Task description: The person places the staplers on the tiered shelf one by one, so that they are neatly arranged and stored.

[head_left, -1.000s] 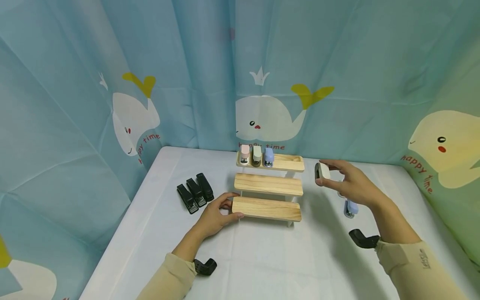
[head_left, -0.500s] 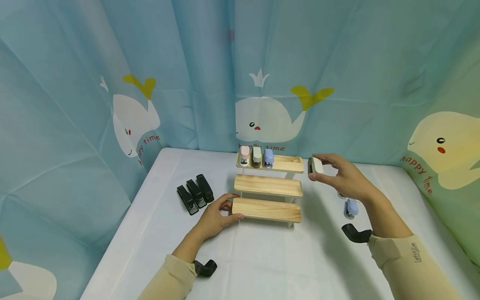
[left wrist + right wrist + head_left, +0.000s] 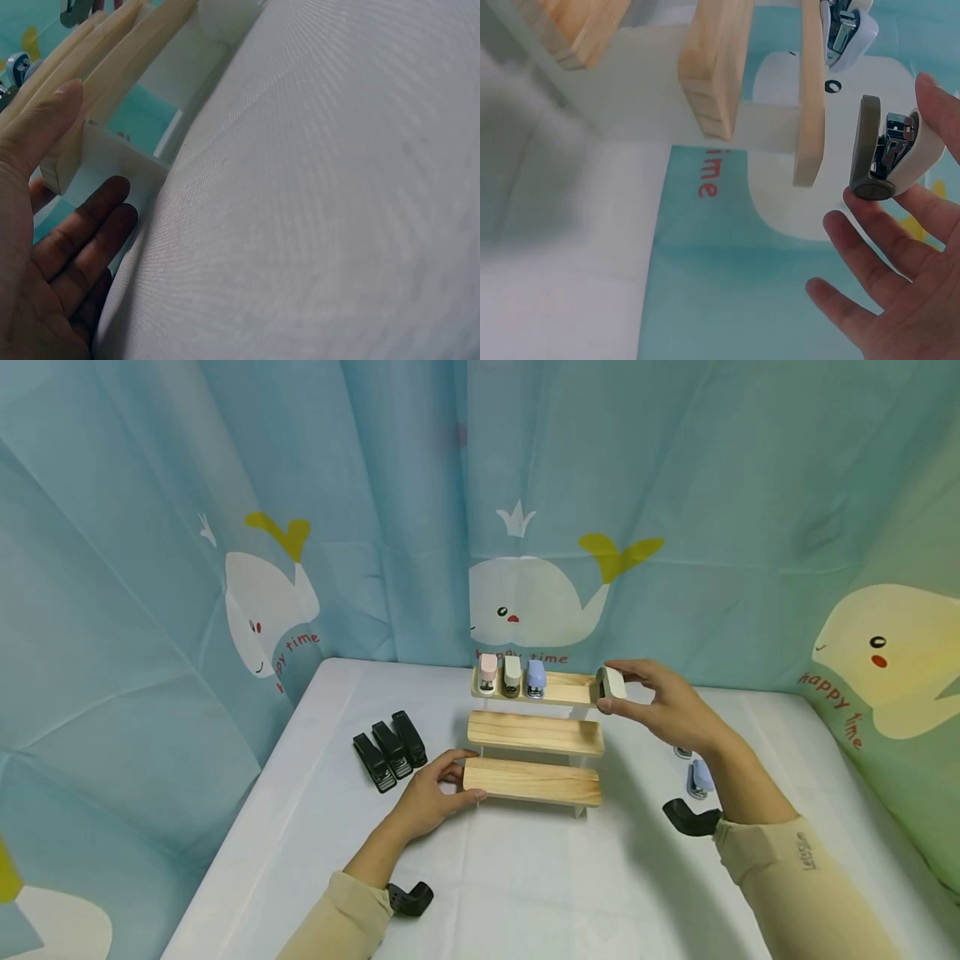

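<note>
The left grip (image 3: 423,797) of the person is nearest along the rack's left side. It pinches the left end of the lowest shelf (image 3: 532,781), thumb on the front and a finger behind; the left wrist view shows other fingers extended beside the end support. The lowest shelf stands on the white table (image 3: 525,885). To its left, three black staplers (image 3: 390,750) lie side by side on the table. To its right lies a blue stapler (image 3: 701,778), with another item partly hidden behind the right forearm.

Next, above and behind, is the middle shelf (image 3: 536,732).

The right grip (image 3: 671,706) is at the right end of the top shelf (image 3: 570,688). It grasps a white stapler (image 3: 610,687) (dark base toward the shelf, white cover toward the palm) between thumb and fingers. The stapler projects left from the fingertips; the right wrist view shows a gap between its base and the top shelf. The remaining fingers are extended.

On the left part of the top shelf stand a pink stapler (image 3: 488,675), a pale green stapler (image 3: 512,677) and a light blue stapler (image 3: 536,678), in that order from the left.

Farthest back hangs a blue curtain (image 3: 405,485) with whale prints.
</note>
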A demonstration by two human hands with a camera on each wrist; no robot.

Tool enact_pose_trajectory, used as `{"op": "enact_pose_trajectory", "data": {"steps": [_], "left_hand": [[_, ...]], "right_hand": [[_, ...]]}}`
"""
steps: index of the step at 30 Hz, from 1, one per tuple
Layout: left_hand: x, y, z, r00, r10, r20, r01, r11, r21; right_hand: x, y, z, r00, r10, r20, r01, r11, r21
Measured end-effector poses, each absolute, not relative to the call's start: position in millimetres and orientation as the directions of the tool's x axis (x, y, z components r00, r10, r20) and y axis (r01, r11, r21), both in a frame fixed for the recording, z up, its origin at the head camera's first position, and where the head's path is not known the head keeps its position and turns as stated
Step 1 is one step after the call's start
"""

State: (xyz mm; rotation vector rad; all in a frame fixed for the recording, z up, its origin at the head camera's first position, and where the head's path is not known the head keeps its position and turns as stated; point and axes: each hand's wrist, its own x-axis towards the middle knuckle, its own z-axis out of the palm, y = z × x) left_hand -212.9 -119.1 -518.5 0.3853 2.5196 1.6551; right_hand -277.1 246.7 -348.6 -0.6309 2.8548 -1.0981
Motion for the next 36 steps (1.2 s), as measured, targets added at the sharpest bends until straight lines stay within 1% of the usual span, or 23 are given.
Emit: {"op": "enact_pose_trajectory", "data": {"steps": [7, 17, 27, 36], "left_hand": [[-212.6, -118.6, -519.7, -0.961, 0.269, 0.062, 0.164, 0.377, 0.911], [-211.7, -119.3, -518.2, -0.962, 0.266, 0.054, 0.155, 0.374, 0.914], [-212.0, -119.6, -518.8, -0.963, 0.264, 0.061, 0.159, 0.371, 0.915], [-213.0, -119.2, -519.0, -0.962, 0.265, 0.06, 0.157, 0.365, 0.918]], "right_hand": [[-281.0, 238.7, -348.7, -0.906, -0.404, 0.122, -0.382, 0.662, -0.645], [-288.3, 226.6, -350.3, -0.909, -0.408, 0.088, -0.361, 0.663, -0.656], [-298.2, 213.4, -355.2, -0.904, -0.418, 0.087, -0.371, 0.671, -0.642], [-305.3, 203.0, -359.2, -0.894, -0.436, 0.104, -0.387, 0.634, -0.669]]}}
